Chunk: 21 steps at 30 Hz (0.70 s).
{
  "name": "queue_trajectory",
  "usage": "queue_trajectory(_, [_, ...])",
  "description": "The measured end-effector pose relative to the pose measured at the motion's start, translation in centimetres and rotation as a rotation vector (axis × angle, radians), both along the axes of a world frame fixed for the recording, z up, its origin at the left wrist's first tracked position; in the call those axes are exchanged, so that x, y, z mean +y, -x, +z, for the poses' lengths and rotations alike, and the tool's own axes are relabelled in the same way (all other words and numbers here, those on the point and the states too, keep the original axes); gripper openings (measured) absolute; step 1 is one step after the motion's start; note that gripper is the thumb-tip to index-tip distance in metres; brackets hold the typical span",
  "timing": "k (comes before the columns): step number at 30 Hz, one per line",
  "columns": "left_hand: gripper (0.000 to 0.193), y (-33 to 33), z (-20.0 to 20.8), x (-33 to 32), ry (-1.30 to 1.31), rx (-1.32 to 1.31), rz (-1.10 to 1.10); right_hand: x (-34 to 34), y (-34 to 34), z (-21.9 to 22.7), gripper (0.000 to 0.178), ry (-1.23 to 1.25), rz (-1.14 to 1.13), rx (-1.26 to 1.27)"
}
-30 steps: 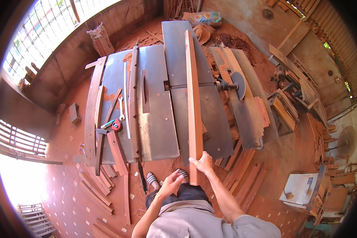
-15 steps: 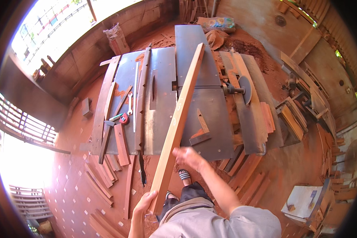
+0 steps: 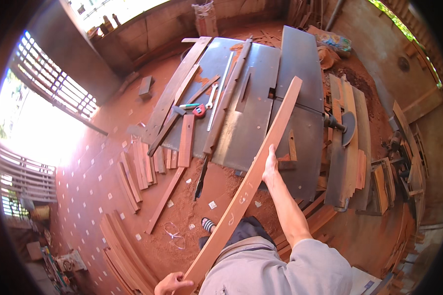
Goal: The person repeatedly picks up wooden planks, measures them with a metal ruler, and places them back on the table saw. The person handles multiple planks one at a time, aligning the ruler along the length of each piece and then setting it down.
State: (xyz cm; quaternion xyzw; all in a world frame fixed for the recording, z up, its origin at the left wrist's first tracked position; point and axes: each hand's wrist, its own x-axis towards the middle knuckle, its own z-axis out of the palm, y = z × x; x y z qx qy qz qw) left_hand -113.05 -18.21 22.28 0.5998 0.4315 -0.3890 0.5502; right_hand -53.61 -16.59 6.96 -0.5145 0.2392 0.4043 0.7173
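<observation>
A long squared wooden plank (image 3: 253,182) slants from the lower edge up over the metal machine table (image 3: 301,64). Light scribbled marks show on its upward face. Low down, my left hand (image 3: 174,283) holds the plank's near end, thumb lying across it. Further up, my right hand (image 3: 270,164) grips the right edge around mid-length, its fingers partly hidden by the wood. The plank covers part of a try square (image 3: 292,147) with a wooden stock lying on the table near my right hand.
A spanner (image 3: 211,96), red tape measure (image 3: 199,110), hammer (image 3: 178,111) and metal ruler (image 3: 220,93) lie on the table's left part. A round disc blade (image 3: 348,129) sticks out at the right. Wooden strips (image 3: 125,250) lie on the dusty tiled floor at left.
The view has swung left. The plank has turned over to show its marked face and leans further right. My right hand has moved up along it; my left hand keeps the near end.
</observation>
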Motion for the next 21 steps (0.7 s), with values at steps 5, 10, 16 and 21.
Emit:
queue_trajectory(5, [0.073,-5.5,-4.8,0.1,-0.429,-0.335,0.234,-2.0,12.4,3.4,0.066,-0.093,0.032,0.017])
queue_trajectory(10, [0.062,-6.9,-8.2,-1.7,-0.291,-0.270,0.267,-3.5,23.5,2.6,0.065,-0.033,0.090,-0.056])
queue_trajectory(16, [0.055,3.3,-12.0,-6.9,-0.356,-0.239,0.594,-3.5,33.7,1.7,0.063,0.119,0.170,-0.140])
queue_trajectory(21, [0.052,7.0,-11.2,-7.2,-0.334,-0.164,0.597,-3.7,39.1,-5.5,0.084,0.270,0.273,-0.156])
